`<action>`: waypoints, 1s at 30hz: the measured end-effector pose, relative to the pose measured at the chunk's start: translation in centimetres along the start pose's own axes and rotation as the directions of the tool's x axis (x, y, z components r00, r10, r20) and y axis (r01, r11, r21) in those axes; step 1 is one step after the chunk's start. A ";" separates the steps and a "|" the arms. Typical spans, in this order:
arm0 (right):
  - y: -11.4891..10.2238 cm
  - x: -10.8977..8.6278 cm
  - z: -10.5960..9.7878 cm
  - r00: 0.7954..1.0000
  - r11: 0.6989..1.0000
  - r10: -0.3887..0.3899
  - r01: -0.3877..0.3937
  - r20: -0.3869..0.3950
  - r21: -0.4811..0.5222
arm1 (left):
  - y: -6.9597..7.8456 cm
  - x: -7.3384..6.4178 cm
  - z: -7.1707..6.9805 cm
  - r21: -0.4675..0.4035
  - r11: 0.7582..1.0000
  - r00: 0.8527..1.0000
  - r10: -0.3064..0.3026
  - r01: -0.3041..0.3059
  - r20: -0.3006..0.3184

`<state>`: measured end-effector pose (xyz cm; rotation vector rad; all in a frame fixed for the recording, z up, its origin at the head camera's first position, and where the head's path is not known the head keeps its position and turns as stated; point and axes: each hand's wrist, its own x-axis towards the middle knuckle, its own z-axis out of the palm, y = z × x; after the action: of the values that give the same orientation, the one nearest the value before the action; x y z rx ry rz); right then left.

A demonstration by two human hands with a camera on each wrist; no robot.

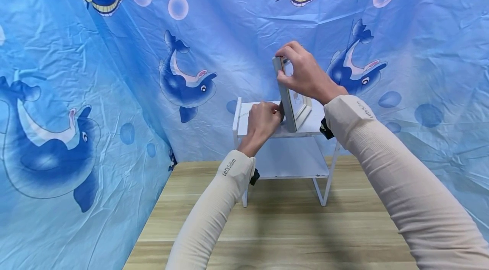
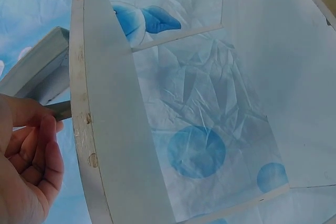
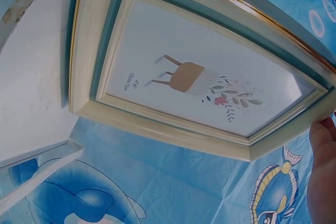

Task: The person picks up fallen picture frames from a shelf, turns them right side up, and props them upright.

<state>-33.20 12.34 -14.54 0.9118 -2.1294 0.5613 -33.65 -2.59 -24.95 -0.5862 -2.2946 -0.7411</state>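
Observation:
A picture frame with a cream and gold border stands upright on the white top of a small side table. Behind its glass is a printed sheet with a drawing of a brown-legged shape and flowers. My right hand grips the frame's upper edge, thumb on the front side and fingers over the top. Low behind the frame, my left hand pinches a flat dark grey strip, which looks like the frame's back stand. The strip's far end is hidden by the table edge in the left wrist view.
The side table has a lower white shelf and thin white legs. Under it lies a wood-patterned floor. Blue sheets printed with dolphins and fish hang close behind and at the left.

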 end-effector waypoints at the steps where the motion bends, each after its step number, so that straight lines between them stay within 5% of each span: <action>1: 0.0 0.0 0.0 1.000 1.000 -0.002 0.002 0.000 0.002 | 0.0 0.0 0.0 0.006 1.000 1.000 0.000 0.000 -0.002; 30: 0.1 0.2 0.0 1.000 1.000 -0.008 0.008 0.025 0.000 | -1.1 0.3 -0.2 0.060 0.997 0.998 -0.055 0.055 0.002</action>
<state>-33.37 12.31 -14.38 0.9320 -2.1471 0.5486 -34.36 -3.49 -25.02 -0.4995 -2.3359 -0.6954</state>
